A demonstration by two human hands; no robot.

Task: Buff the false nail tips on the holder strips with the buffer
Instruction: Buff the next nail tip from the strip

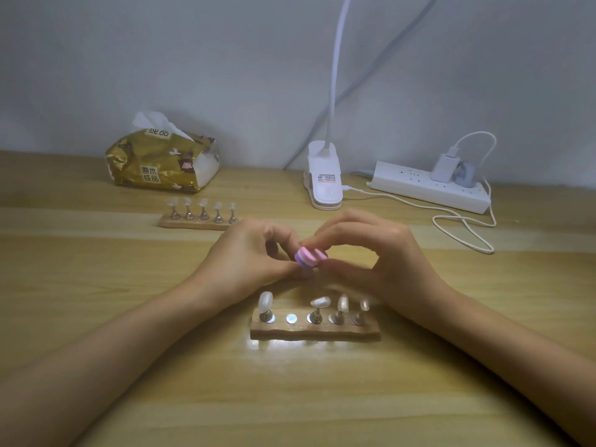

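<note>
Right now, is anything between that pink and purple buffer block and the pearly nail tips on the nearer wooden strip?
Nothing visible. The right hand pinches the buffer block, the left hand curled beside it, beyond the nearer wooden strip; its pearly nail tips stand uncovered.

The gold tissue pack (161, 158) carries "原木纯品" on a pale panel on its front face and "纯品" on a second panel at its top, beside the opening. The white lamp base (325, 188) bears a label whose print is too small to read.
</note>
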